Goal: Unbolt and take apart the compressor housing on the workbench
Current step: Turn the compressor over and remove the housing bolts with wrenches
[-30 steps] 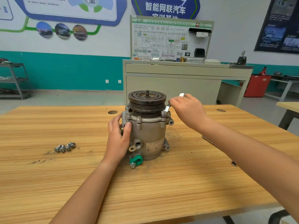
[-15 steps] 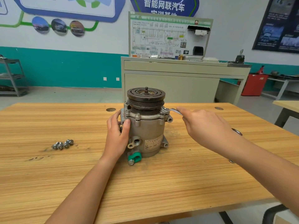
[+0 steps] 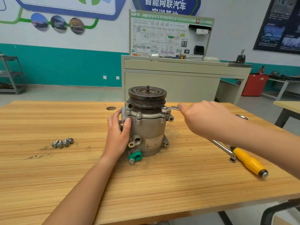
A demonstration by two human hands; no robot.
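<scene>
My left hand (image 3: 118,135) grips the compressor (image 3: 149,129), right hand (image 3: 206,119) clasps the wrench (image 3: 170,108) | I judge it heavy, rigid, smooth-sided: hold mid-body

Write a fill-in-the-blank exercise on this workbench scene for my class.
The left hand grips the compressor, whose pulley faces ____.
The right hand holds a wrench at the compressor's ____ side.
The loose bolts lie to the compressor's ____.
The idle tool on the bench has a ____ handle.
Missing words: up; right; left; yellow.
</scene>
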